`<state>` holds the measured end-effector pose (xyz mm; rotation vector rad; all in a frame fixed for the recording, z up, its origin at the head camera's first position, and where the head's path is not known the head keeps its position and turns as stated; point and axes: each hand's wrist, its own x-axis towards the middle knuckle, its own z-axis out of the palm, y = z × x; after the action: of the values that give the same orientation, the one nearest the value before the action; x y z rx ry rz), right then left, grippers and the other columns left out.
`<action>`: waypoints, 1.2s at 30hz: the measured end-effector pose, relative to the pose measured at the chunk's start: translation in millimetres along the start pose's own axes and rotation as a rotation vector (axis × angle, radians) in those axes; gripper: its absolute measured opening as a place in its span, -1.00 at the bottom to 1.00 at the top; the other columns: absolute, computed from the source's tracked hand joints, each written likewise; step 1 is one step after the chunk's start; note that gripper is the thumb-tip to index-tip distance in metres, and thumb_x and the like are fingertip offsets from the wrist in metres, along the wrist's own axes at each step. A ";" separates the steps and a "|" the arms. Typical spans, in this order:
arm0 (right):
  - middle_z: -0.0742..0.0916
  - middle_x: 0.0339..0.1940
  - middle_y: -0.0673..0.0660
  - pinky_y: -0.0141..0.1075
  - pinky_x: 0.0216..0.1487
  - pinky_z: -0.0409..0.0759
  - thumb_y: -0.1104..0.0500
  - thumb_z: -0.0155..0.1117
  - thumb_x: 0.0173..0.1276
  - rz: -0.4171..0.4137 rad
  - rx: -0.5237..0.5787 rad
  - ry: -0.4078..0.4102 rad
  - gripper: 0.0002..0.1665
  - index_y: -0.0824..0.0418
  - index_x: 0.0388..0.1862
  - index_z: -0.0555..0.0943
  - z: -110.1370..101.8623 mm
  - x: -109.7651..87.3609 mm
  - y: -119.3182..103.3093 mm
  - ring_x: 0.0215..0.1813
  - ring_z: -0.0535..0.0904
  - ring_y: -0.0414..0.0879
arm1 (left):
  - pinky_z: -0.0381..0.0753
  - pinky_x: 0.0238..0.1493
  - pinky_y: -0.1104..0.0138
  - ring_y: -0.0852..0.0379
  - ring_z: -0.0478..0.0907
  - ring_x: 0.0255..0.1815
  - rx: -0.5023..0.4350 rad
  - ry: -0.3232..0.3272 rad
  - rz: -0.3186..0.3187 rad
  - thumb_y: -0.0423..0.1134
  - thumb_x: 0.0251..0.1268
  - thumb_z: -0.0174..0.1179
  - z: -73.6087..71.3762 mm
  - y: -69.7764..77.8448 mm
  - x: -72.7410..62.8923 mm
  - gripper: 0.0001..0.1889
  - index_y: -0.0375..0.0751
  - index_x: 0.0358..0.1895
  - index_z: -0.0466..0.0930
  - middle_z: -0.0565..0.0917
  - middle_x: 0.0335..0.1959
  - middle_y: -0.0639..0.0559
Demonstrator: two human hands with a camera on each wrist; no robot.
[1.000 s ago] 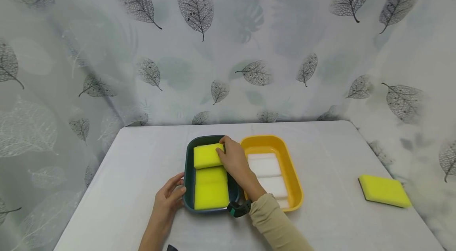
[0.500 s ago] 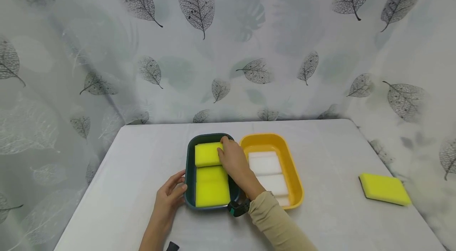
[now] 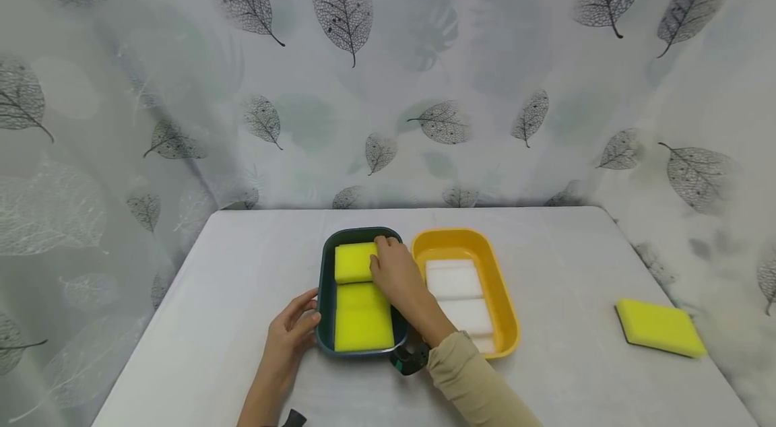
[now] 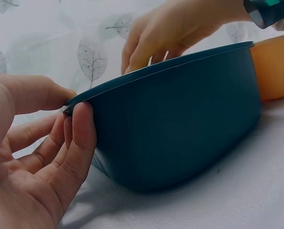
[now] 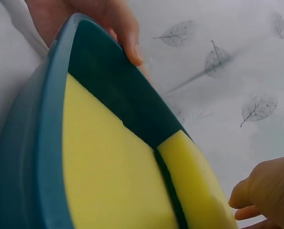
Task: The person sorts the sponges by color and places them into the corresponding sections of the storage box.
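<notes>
In the head view my left hand (image 3: 289, 336) pinches the left rim of a dark teal basin (image 3: 328, 309). The left wrist view shows its thumb over the rim and fingers against the outer wall (image 4: 175, 129). At the basin's far end, my right hand (image 3: 405, 285) holds a yellow sponge (image 3: 353, 263) by its right end, thumb on the near side. A dark scouring layer shows on that sponge (image 5: 194, 186) in the right wrist view. Nearer in the basin lie more yellow sponges (image 3: 364, 327), partly overlapping. My right fingertips are partly hidden.
A yellow basin (image 3: 506, 319) with several white sponges (image 3: 453, 282) stands right beside the teal one, partly behind my right forearm. One yellow sponge with a dark underside (image 3: 661, 327) lies at the table's right edge. A leaf-print curtain (image 3: 388, 77) hangs behind the white table (image 3: 570, 265).
The far yellow sponge has sunk lower and flatter into the teal basin under my right hand. My left hand keeps its grip on the rim. The head view has shifted slightly.
</notes>
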<state>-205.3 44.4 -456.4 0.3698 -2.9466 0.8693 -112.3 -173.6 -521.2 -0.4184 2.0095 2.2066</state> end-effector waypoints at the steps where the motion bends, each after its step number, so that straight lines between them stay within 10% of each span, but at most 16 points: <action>1: 0.67 0.25 0.32 0.00 0.17 0.71 0.13 0.14 0.62 -0.005 -0.004 -0.001 -0.53 0.33 0.38 0.51 -0.2 -1.3 -0.2 0.16 0.65 0.17 | 0.64 -0.24 0.35 0.17 0.57 -0.12 0.000 -0.001 -0.001 -0.15 0.42 0.31 0.1 -0.3 -0.1 -0.47 -0.04 0.43 0.51 0.53 0.13 -0.04; 27: 0.60 0.41 0.16 0.16 0.39 0.50 -0.01 0.17 0.63 -0.329 -0.162 -0.033 -0.52 0.13 0.41 0.52 -30.4 -29.3 28.1 0.41 0.51 0.15 | 0.65 -0.25 0.34 0.20 0.57 -0.15 -0.008 0.015 -0.012 -0.19 0.41 0.30 -3.0 -1.4 -2.0 -0.45 -0.07 0.44 0.49 0.52 0.11 -0.02; 36: 0.60 0.42 0.17 0.17 0.41 0.49 0.02 0.25 0.58 -0.308 -0.098 0.047 -0.46 0.12 0.46 0.50 -58.1 -47.9 53.2 0.44 0.50 0.18 | 0.66 -0.20 0.33 0.14 0.57 -0.09 0.009 0.010 -0.003 -0.16 0.41 0.31 1.0 -0.5 1.7 -0.46 -0.05 0.43 0.51 0.52 0.13 -0.04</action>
<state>-172.9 129.3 -441.0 0.7591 -2.7707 0.6824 -113.8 -172.7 -522.1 -0.4319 2.0225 2.1970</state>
